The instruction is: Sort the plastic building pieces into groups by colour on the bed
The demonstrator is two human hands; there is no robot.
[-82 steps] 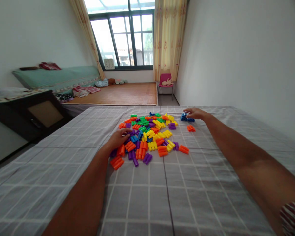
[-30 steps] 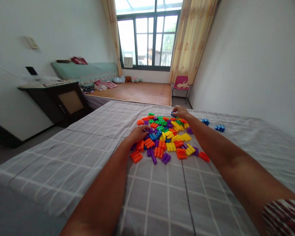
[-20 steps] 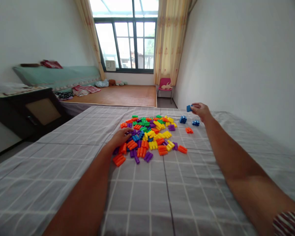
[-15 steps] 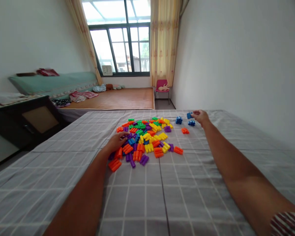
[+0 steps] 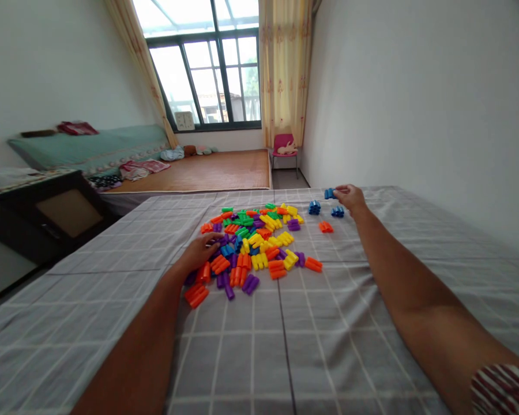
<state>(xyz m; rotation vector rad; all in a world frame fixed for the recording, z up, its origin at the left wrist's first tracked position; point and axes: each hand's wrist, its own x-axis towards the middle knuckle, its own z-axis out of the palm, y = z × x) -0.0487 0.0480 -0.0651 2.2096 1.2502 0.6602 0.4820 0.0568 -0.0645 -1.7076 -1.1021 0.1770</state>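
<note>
Thumb and fingers of my right hand (image 5: 351, 199) are closed on a blue plastic building block (image 5: 330, 193) with a ribbed, tube-like shape. Close below it on the cloth are a blue block cluster (image 5: 314, 208), another blue block (image 5: 338, 212) and an orange block (image 5: 326, 227). My left hand (image 5: 200, 252) rests at the left side of a heap of blocks in several colours, its fingers apart over purple blocks. Yellow blocks (image 5: 283, 238), green blocks (image 5: 244, 219) and orange blocks (image 5: 241, 268) make up much of the heap. What lies under my left fingers is partly hidden.
A grey checked cloth (image 5: 328, 328) covers the surface under the blocks. Beyond it stand a bed with a brown mat (image 5: 225, 167) and a pink chair (image 5: 284, 143). A dark cabinet (image 5: 38, 222) is at left, and a white wall (image 5: 415, 104) runs along the right.
My right hand has moved slightly farther away with the blue block, past the two blue pieces on the cloth. My left hand stays at the heap; the view has shifted a little.
</note>
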